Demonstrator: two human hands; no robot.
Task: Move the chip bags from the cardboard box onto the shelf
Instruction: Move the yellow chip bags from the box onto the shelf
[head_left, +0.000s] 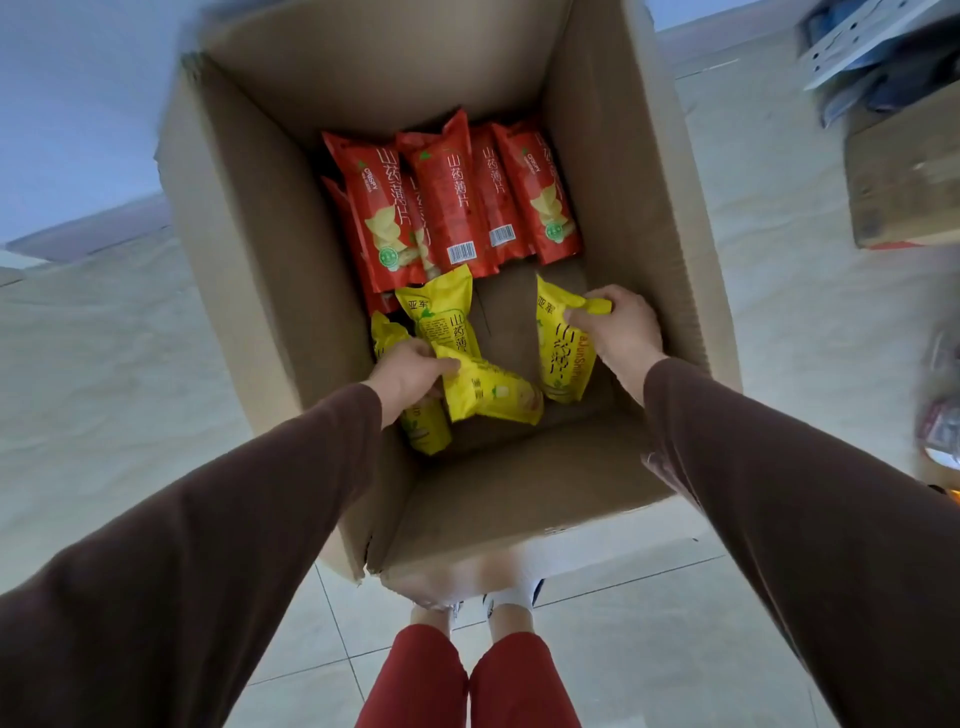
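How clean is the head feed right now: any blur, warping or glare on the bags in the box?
Head view: the red bags and yellow bags read sharp, print legible, no strong glare. The box's far rim and the clutter at the right edge are smeared. Wide-angle warp splays the box walls and stretches both sleeves. Light is dim and bluish; both hands stay clear.

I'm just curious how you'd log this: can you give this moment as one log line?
stage: picking | left hand: grips yellow bag | right hand: grips another yellow bag | red bags: in cardboard box
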